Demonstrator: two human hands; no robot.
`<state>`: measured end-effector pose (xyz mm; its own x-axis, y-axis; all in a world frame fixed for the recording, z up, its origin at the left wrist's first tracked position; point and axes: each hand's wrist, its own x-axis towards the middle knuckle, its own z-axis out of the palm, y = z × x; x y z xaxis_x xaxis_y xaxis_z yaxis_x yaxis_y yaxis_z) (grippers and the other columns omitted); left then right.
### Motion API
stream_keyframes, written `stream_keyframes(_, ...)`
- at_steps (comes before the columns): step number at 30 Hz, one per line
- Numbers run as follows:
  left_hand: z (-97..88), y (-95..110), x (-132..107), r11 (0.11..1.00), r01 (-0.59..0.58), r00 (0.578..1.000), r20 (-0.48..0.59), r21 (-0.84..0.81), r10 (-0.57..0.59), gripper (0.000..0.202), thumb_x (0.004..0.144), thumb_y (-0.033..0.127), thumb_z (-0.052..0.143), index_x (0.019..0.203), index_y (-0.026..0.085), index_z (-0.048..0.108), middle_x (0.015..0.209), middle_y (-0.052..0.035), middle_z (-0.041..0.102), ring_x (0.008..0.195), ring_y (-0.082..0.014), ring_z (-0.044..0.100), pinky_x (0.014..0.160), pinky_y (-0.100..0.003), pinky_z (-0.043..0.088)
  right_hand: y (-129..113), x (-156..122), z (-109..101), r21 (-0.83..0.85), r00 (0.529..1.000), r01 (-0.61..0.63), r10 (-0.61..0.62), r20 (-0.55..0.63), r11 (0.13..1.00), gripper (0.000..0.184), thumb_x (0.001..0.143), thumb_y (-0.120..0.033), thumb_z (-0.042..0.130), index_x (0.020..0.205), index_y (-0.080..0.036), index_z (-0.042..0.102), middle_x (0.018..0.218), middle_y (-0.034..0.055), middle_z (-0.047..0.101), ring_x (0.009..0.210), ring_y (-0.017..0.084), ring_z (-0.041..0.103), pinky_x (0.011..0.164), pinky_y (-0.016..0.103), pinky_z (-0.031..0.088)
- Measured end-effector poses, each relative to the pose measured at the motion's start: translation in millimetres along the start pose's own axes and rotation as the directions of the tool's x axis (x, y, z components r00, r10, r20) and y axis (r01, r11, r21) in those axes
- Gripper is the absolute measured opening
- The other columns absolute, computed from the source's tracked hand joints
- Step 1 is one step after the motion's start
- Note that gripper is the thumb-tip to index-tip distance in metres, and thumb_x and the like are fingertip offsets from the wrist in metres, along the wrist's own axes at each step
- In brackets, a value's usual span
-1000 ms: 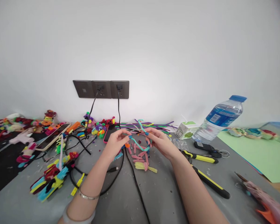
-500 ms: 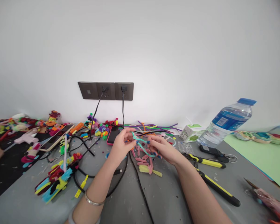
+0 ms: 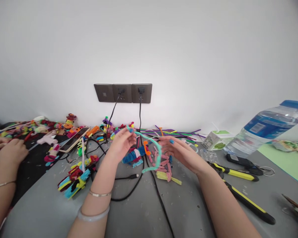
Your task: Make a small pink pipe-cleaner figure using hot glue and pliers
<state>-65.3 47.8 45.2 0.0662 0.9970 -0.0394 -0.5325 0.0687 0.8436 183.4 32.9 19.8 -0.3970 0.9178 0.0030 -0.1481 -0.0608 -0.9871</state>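
Observation:
A turquoise pipe cleaner (image 3: 160, 156) hangs in a loose curve between my hands above the table. My left hand (image 3: 120, 144) pinches it near its upper end between thumb and forefinger. With fingers stretched out, my right hand (image 3: 182, 153) is beside the curve; whether its fingertips touch it I cannot tell. Beneath lie a blue fuzzy craft piece (image 3: 132, 156) with an orange curl (image 3: 146, 148), several short pink pipe cleaner pieces (image 3: 165, 162) and a pale yellow fuzzy bundle (image 3: 176, 180).
Yellow-black pliers (image 3: 248, 201), a key fob (image 3: 240, 162), a juice carton (image 3: 218, 139) and a tilted water bottle (image 3: 263, 127) are on the right. At left are fuzzy figures (image 3: 76, 178), a phone (image 3: 74, 139) and another person's hands (image 3: 11, 153). Black cables (image 3: 161, 198) cross the table.
My hands have moved apart, and my right hand has let go of the pipe cleaner, which now hangs more open. The view has turned left, uncovering the blue craft piece.

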Motion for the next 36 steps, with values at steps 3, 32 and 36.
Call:
stream_keyframes(3, -20.5, 20.5, 3.5, 0.906, -0.27, 0.957, -0.195, -0.326, 0.215, 0.006, 0.085, 0.017, 0.063, 0.079, 0.018, 0.065, 0.07, 0.0022, 0.066, 0.068, -0.005, 0.063, 0.063, -0.011, 0.053, 2.5, 1.2, -3.4, 0.054, 0.998, 0.017, -0.014, -0.061, 0.998, 0.039, 0.086, -0.053, 0.063, 0.112, -0.024, 0.067, 0.105, 0.0084, 0.068, 0.089, 0.02, 0.064, 0.079, 0.033, 0.05)
stream_keyframes(32, 42.7, -52.3, -24.2, 0.834, -0.395, 0.881, 0.416, 0.386, 0.225, 0.015, 0.091, 0.026, 0.053, 0.099, 0.016, 0.061, 0.088, -0.0078, 0.072, 0.078, -0.0139, 0.065, 0.075, -0.026, 0.052, 11.7, 12.2, -12.6, 0.151, 0.937, 0.032, 0.023, -0.348, 0.988, 0.036, 0.065, -0.05, 0.08, 0.086, -0.022, 0.071, 0.074, 0.0013, 0.066, 0.067, 0.014, 0.058, 0.068, 0.029, 0.048)
stream_keyframes(36, 35.4, -54.9, -17.8, 0.726, -0.422, 0.901, 0.343, 0.543, 0.267, 0.017, 0.091, 0.019, 0.046, 0.101, 0.017, 0.06, 0.09, -0.0068, 0.072, 0.075, -0.0127, 0.065, 0.073, -0.025, 0.052, 10.2, 12.5, -12.6, 0.157, 0.921, 0.051, 0.015, -0.39, 0.986, 0.035, 0.063, -0.048, 0.08, 0.083, -0.021, 0.069, 0.071, 0.0004, 0.064, 0.063, 0.013, 0.056, 0.064, 0.027, 0.046)
